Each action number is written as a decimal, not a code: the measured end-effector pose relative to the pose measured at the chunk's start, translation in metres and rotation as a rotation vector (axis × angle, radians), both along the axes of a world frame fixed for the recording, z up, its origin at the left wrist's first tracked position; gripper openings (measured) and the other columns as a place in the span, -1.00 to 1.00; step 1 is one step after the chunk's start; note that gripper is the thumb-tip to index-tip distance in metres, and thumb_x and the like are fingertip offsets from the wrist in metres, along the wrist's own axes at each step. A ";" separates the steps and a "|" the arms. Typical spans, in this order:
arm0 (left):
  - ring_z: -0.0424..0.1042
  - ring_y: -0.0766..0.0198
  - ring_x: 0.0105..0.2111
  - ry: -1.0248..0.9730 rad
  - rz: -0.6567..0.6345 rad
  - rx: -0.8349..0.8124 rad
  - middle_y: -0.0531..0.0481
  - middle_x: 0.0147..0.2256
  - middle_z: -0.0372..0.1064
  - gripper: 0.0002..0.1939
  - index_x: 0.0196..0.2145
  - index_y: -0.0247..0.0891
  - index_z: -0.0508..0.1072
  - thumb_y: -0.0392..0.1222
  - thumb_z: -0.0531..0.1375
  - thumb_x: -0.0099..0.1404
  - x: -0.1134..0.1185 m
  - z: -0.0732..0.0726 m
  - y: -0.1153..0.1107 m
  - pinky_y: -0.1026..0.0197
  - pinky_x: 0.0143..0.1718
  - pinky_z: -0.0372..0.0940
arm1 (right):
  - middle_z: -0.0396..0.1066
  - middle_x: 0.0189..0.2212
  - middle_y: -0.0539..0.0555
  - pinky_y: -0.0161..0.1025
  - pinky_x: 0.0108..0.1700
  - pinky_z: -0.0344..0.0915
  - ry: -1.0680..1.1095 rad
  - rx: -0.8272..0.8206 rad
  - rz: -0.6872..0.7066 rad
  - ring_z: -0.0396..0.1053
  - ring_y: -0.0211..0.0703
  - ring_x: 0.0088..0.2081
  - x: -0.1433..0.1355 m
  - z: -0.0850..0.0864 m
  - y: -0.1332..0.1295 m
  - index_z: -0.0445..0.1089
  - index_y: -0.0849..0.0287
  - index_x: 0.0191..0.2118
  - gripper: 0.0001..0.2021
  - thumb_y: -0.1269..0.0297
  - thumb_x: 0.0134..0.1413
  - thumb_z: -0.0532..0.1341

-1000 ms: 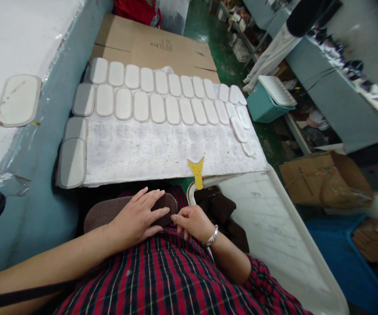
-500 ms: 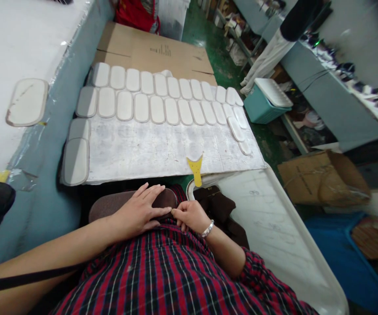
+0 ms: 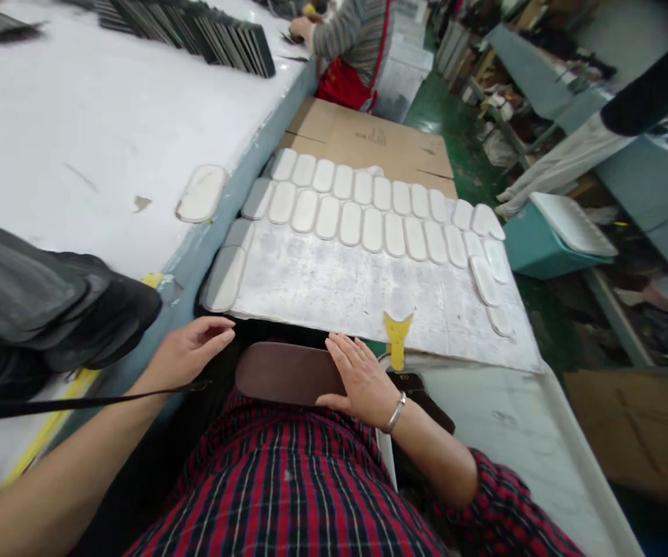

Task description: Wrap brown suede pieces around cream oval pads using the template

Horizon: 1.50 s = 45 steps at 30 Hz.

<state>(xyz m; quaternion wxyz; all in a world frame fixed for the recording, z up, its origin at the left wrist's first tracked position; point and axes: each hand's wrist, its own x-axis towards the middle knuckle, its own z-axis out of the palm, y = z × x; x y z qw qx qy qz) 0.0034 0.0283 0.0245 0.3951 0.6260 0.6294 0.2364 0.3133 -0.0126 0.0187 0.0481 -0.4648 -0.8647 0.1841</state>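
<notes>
Across my lap lies a dark brown, smooth oval piece (image 3: 287, 373) with rounded ends. My right hand (image 3: 362, 381) rests over its right end, fingers stretched along the top and thumb at the near edge. Off the piece's left end, my left hand (image 3: 192, 350) hovers with bent fingers and a gap between thumb and forefinger. I see nothing between them. Just past my right hand, a yellow forked tool (image 3: 397, 340) lies at the near edge of the white board (image 3: 322, 282). Dark brown pieces (image 3: 420, 398) lie partly hidden beside my right wrist.
Rows of white oval pieces (image 3: 350, 223) cover the board's far part. A stack of dark grey pieces (image 3: 38, 302) stands on the left table (image 3: 79, 139). Farther off are a cardboard sheet (image 3: 380, 143), a teal bin (image 3: 548, 240) and a co-worker's striped sleeve (image 3: 337, 35).
My view has turned left, bringing the grey stack into sight. My left hand has left the brown piece and moved left. The right hand has gone from a pinch to stretched fingers.
</notes>
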 end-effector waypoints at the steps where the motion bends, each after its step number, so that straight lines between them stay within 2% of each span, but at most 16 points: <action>1: 0.41 0.19 -0.31 -0.073 0.077 -0.098 -0.05 -0.32 0.40 -0.58 -0.22 -0.28 0.37 0.13 0.14 0.13 -0.007 -0.005 -0.007 0.14 -0.25 0.35 | -0.04 0.21 0.27 0.03 0.24 -0.18 -0.010 -0.016 0.045 -0.15 0.02 0.24 -0.009 -0.002 0.007 -0.08 0.32 0.25 -0.13 -0.21 -0.03 0.12; 4: 0.37 0.32 -0.51 -0.288 0.143 -0.315 0.07 -0.49 0.32 -0.61 -0.30 -0.30 0.30 0.11 0.16 0.12 -0.013 -0.023 -0.033 0.27 -0.48 0.32 | 0.05 0.18 0.25 0.02 0.23 -0.19 -0.031 -0.031 0.116 -0.06 0.01 0.20 -0.035 -0.003 0.018 -0.04 0.32 0.24 -0.19 -0.19 0.02 0.08; 8: 0.32 0.40 -0.62 -0.517 0.098 -0.452 0.17 -0.58 0.24 -0.69 -0.34 -0.26 0.20 0.05 0.12 0.20 -0.006 -0.038 -0.055 0.32 -0.57 0.29 | 0.07 0.16 0.26 -0.01 0.21 -0.16 -0.040 -0.009 0.151 -0.01 0.02 0.17 -0.061 0.002 0.019 -0.01 0.33 0.23 -0.22 -0.17 0.05 0.08; 13: 0.36 0.41 -0.62 -0.625 -0.012 -0.459 0.16 -0.47 0.27 -0.59 -0.23 -0.23 0.10 -0.07 0.24 0.11 -0.003 -0.040 -0.060 0.31 -0.60 0.31 | 0.02 0.19 0.28 0.00 0.18 -0.10 -0.059 0.006 0.144 -0.03 0.07 0.17 -0.079 0.003 0.016 -0.02 0.32 0.23 -0.20 -0.20 0.03 0.06; 19: 0.35 0.40 -0.63 -0.617 0.012 -0.419 0.18 -0.45 0.25 -0.50 -0.15 -0.20 0.05 -0.07 0.26 0.08 0.004 -0.042 -0.062 0.30 -0.61 0.32 | 0.03 0.18 0.24 -0.02 0.11 -0.01 -0.091 -0.021 0.076 0.03 0.07 0.12 -0.089 0.006 0.012 0.01 0.27 0.22 -0.17 -0.22 -0.04 0.11; 21: 0.42 0.31 -0.53 -0.562 0.007 -0.363 0.08 -0.37 0.32 -0.43 -0.03 -0.19 0.05 -0.05 0.24 0.10 0.006 -0.041 -0.062 0.22 -0.51 0.38 | 0.05 0.17 0.22 -0.02 0.11 0.00 -0.082 -0.027 0.064 0.04 0.07 0.11 -0.090 0.007 0.011 0.03 0.26 0.21 -0.18 -0.22 -0.04 0.12; 23: 0.46 0.16 -0.27 -0.484 -0.044 -0.255 -0.09 -0.16 0.36 -0.35 0.08 -0.19 0.04 -0.06 0.23 0.11 0.007 -0.041 -0.060 0.08 -0.26 0.40 | 0.06 0.17 0.21 -0.01 0.10 0.00 -0.076 -0.030 0.052 0.05 0.08 0.10 -0.091 0.007 0.012 0.04 0.25 0.21 -0.19 -0.22 -0.05 0.12; 26: 0.28 0.06 0.04 -0.393 -0.121 -0.133 -0.15 0.07 0.24 -0.35 0.13 -0.20 0.11 -0.05 0.22 0.12 0.007 -0.042 -0.057 0.00 0.04 0.22 | 0.06 0.17 0.19 0.01 0.10 0.00 -0.080 -0.035 0.044 0.05 0.10 0.09 -0.093 0.006 0.013 0.03 0.20 0.22 -0.18 -0.23 -0.06 0.12; 29: 0.29 0.09 0.03 -0.362 -0.124 -0.137 -0.09 0.09 0.24 -0.39 0.15 -0.18 0.15 -0.03 0.17 0.17 0.005 -0.042 -0.056 0.03 0.05 0.22 | 0.03 0.18 0.18 0.03 0.08 0.01 -0.088 -0.045 0.056 0.05 0.11 0.08 -0.096 0.005 0.014 0.00 0.15 0.24 -0.18 -0.24 -0.06 0.12; 32: 0.47 0.18 -0.28 -0.428 -0.110 -0.276 -0.11 0.07 0.26 -0.40 0.19 -0.15 0.05 0.00 0.09 0.24 0.003 -0.041 -0.056 0.09 -0.24 0.40 | 0.00 0.19 0.19 0.06 0.06 0.03 -0.100 -0.040 0.056 0.06 0.14 0.08 -0.106 0.004 0.015 -0.02 0.06 0.25 -0.21 -0.22 -0.05 0.12; 34: 0.47 0.24 -0.41 -0.470 -0.100 -0.341 -0.12 0.06 0.27 -0.40 0.22 -0.14 -0.01 0.01 0.04 0.27 0.002 -0.041 -0.057 0.12 -0.36 0.41 | -0.03 0.21 0.18 0.10 0.05 0.02 -0.102 -0.025 0.044 0.05 0.17 0.09 -0.115 0.003 0.014 -0.03 -0.03 0.24 -0.25 -0.21 -0.04 0.12; 36: 0.45 0.16 -0.21 -0.445 -0.087 -0.292 -0.10 0.09 0.24 -0.42 0.20 -0.18 0.05 0.01 0.04 0.28 0.002 -0.042 -0.057 0.07 -0.16 0.37 | -0.08 0.23 0.16 0.13 0.06 0.00 -0.093 -0.003 0.029 0.00 0.19 0.13 -0.124 0.002 0.012 -0.02 -0.09 0.23 -0.30 -0.19 -0.01 0.10; 38: 0.27 0.11 0.04 -0.391 -0.078 -0.216 -0.09 0.13 0.18 -0.44 0.17 -0.22 0.12 0.01 0.06 0.27 0.003 -0.044 -0.058 0.02 0.08 0.18 | -0.14 0.25 0.15 0.15 0.10 -0.06 -0.074 0.021 0.025 -0.10 0.20 0.19 -0.131 0.000 0.009 -0.02 -0.06 0.23 -0.33 -0.16 0.04 0.07; 39: 0.19 0.11 0.11 -0.370 -0.074 -0.197 -0.08 0.14 0.16 -0.44 0.16 -0.23 0.14 0.02 0.06 0.26 0.004 -0.046 -0.058 0.01 0.15 0.08 | -0.17 0.26 0.14 0.15 0.13 -0.11 -0.062 0.034 0.027 -0.16 0.18 0.21 -0.132 0.000 0.008 -0.01 -0.02 0.23 -0.35 -0.15 0.06 0.06; 42: 0.14 0.12 0.13 -0.344 -0.068 -0.200 -0.09 0.15 0.14 -0.44 0.17 -0.22 0.11 0.03 0.03 0.28 0.005 -0.053 -0.059 0.03 0.17 0.04 | -0.18 0.27 0.15 0.10 0.20 -0.25 -0.014 0.056 0.043 -0.27 0.11 0.25 -0.125 -0.002 0.006 -0.02 0.15 0.24 -0.30 -0.16 0.08 0.03; 45: 0.24 0.09 0.04 -0.294 -0.142 -0.139 -0.11 0.05 0.23 -0.39 0.18 -0.18 0.09 0.10 0.05 0.24 0.001 -0.063 -0.061 0.02 0.10 0.14 | -0.02 0.21 0.22 0.00 0.20 -0.14 0.029 0.007 0.006 -0.10 0.05 0.20 -0.107 -0.002 0.008 -0.06 0.32 0.24 -0.19 -0.17 0.03 0.09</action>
